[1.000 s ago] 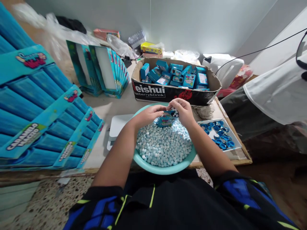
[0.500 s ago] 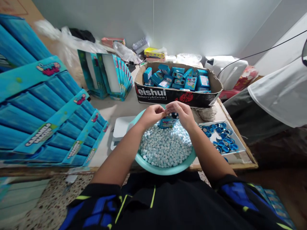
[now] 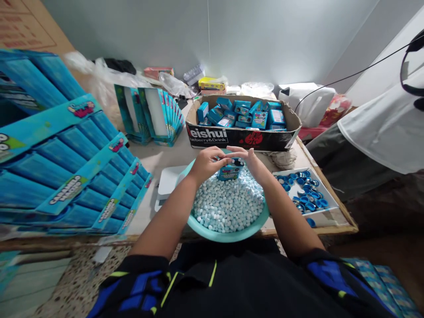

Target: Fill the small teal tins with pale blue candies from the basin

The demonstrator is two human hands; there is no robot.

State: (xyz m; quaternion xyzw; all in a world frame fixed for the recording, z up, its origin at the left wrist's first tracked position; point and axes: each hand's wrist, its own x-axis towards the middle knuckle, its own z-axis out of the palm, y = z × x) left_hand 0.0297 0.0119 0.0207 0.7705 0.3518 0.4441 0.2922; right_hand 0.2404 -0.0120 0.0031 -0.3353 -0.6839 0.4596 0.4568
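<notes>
The small blue box (image 3: 228, 173) is best held upright over the candies (image 3: 228, 207) in the near basin (image 3: 228, 236), its top pinched lightly by the left hand (image 3: 206, 166) and guarded by the loosely open right hand (image 3: 254, 167).

Single head view, worn by the person, looks forward and steeply down over bench (image 3: 145, 152) near edge; bowl (image 3: 228, 236) close at center, wall (image 3: 265, 39) behind far edge, own shirt (image 3: 245, 282) fills bottom. No second view.
</notes>
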